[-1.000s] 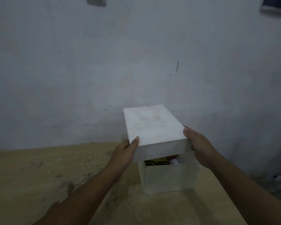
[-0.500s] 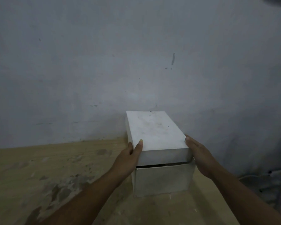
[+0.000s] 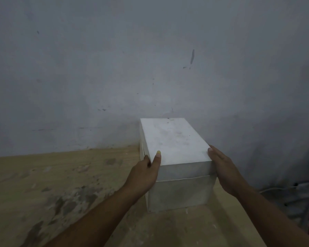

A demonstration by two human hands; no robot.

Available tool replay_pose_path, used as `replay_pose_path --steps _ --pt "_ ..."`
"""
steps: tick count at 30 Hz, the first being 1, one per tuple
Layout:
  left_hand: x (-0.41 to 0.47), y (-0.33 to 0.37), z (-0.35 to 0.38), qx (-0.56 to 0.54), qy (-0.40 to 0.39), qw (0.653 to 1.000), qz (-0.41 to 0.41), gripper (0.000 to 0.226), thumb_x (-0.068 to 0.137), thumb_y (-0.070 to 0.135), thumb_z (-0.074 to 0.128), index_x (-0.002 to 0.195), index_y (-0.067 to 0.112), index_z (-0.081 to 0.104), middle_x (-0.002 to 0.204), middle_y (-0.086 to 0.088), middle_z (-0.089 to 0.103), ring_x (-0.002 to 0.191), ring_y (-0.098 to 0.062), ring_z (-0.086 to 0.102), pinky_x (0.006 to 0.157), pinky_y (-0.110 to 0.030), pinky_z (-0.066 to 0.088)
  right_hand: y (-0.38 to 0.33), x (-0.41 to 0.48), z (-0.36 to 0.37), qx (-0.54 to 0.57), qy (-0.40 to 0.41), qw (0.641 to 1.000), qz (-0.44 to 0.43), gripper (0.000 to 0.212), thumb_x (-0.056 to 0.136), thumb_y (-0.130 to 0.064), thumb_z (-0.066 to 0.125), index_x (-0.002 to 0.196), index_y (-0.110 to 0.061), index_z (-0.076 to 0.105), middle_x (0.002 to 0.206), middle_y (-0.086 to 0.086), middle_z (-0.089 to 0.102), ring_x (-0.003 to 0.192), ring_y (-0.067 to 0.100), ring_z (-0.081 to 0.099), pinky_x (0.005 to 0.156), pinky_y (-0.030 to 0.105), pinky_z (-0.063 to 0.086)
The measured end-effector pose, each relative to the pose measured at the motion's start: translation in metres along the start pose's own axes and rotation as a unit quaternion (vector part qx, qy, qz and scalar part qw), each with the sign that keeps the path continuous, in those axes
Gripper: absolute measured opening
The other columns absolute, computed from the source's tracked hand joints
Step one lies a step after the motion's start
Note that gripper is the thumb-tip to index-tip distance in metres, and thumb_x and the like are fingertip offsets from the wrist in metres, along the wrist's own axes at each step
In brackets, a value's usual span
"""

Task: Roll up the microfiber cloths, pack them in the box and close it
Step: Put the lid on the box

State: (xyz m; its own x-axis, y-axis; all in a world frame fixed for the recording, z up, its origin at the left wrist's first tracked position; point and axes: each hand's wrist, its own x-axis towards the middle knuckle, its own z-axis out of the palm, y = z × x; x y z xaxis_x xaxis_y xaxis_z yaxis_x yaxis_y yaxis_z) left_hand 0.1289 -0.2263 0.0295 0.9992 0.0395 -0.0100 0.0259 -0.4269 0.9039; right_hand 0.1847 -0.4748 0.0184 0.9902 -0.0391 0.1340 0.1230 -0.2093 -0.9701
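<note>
White box (image 3: 178, 193) lidded, left hand (image 3: 143, 175) and right hand (image 3: 227, 173) fingers pressed flat against its sides

White box (image 3: 178, 191), white lid (image 3: 171, 139); tan table (image 3: 52, 175), dark blotches; grey wall (image 3: 114, 68).

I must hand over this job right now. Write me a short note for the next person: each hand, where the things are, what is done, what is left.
Left hand: on the left side of the lid, thumb on top.
Right hand: flat against the lid's right side.
Box: on the wooden table, near the wall. The lid sits down over it; only a thin seam shows in front.
Cloths: not visible, the box hides its contents.
Done: the lid is on.
Left: check that the lid sits fully, then let go.
</note>
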Motion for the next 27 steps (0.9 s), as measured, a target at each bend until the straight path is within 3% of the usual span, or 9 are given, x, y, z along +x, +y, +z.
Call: replay_pose_path --steps 4,7,9,14,17,21,24,27 --pt "0.0 0.002 0.002 0.017 0.012 1.0 -0.005 0.07 0.09 0.069 0.026 0.133 0.021 0.053 0.131 0.001 0.06 0.115 -0.021 0.058 0.097 -0.035 0.046 -0.001 -0.002 0.0 -0.017 0.002 1.0 -0.016 0.044 0.097 -0.048 0.042 0.133 -0.026 0.054 0.132 -0.006 0.058 0.118 0.017 0.055 0.102 0.041 0.046" --pt "0.002 0.001 0.002 0.029 0.025 0.999 -0.005 0.068 0.091 0.067 0.026 0.129 0.02 0.057 0.129 0.0 0.061 0.113 -0.021 0.059 0.096 -0.033 0.046 0.0 -0.004 0.001 -0.029 0.02 0.999 -0.02 0.067 0.083 -0.069 0.047 0.134 -0.026 0.054 0.134 -0.007 0.057 0.121 0.018 0.055 0.105 0.045 0.044" --pt "0.005 -0.002 0.002 0.033 0.029 0.999 -0.005 0.068 0.09 0.068 0.025 0.124 0.02 0.059 0.125 0.0 0.063 0.11 -0.021 0.06 0.097 -0.037 0.047 0.003 -0.004 0.001 -0.028 0.025 0.999 -0.021 0.071 0.079 -0.072 0.05 0.134 -0.027 0.055 0.135 -0.008 0.057 0.122 0.017 0.054 0.107 0.046 0.043" --pt "-0.001 -0.008 0.005 0.003 0.011 1.0 0.006 0.06 0.093 0.063 0.027 0.131 0.024 0.051 0.13 0.002 0.059 0.117 -0.022 0.057 0.1 -0.037 0.045 0.009 -0.007 0.003 -0.067 0.031 0.997 -0.002 0.054 0.093 -0.056 0.042 0.138 -0.026 0.05 0.139 -0.005 0.054 0.124 0.019 0.052 0.107 0.046 0.042" --pt "-0.004 -0.015 0.011 -0.01 0.008 1.0 0.013 0.046 0.095 0.059 0.028 0.12 0.025 0.046 0.123 0.004 0.057 0.116 -0.021 0.057 0.1 -0.039 0.046 0.018 -0.014 0.007 -0.074 0.029 0.997 0.021 0.053 0.095 -0.053 0.039 0.14 -0.026 0.048 0.141 -0.004 0.051 0.122 0.017 0.05 0.104 0.04 0.042" --pt "-0.001 -0.026 0.019 0.004 0.026 1.0 0.011 0.065 0.095 0.059 0.025 0.151 0.025 0.021 0.159 0.004 0.022 0.142 -0.021 0.033 0.114 -0.036 0.03 0.023 -0.018 0.013 -0.048 0.045 0.997 0.033 0.046 0.098 -0.045 0.042 0.139 -0.025 0.048 0.137 -0.004 0.052 0.113 0.015 0.05 0.096 0.034 0.042" --pt "-0.003 -0.035 0.023 -0.007 0.04 0.999 0.037 0.058 0.098 0.053 0.025 0.151 0.029 0.021 0.154 0.009 0.034 0.138 -0.016 0.038 0.107 -0.025 0.031 0.023 -0.022 0.019 -0.03 0.053 0.997 0.04 0.047 0.097 -0.044 0.044 0.141 -0.026 0.046 0.14 -0.006 0.049 0.115 0.014 0.048 0.097 0.034 0.041" --pt "-0.005 -0.037 0.024 -0.004 0.069 0.997 0.025 0.058 0.099 0.05 0.025 0.152 0.027 0.018 0.156 0.008 0.031 0.14 -0.017 0.035 0.109 -0.026 0.027 0.022 -0.026 0.025 -0.019 0.068 0.996 0.047 0.046 0.098 -0.041 0.044 0.142 -0.026 0.044 0.134 -0.007 0.048 0.113 0.013 0.045 0.096 0.034 0.039"
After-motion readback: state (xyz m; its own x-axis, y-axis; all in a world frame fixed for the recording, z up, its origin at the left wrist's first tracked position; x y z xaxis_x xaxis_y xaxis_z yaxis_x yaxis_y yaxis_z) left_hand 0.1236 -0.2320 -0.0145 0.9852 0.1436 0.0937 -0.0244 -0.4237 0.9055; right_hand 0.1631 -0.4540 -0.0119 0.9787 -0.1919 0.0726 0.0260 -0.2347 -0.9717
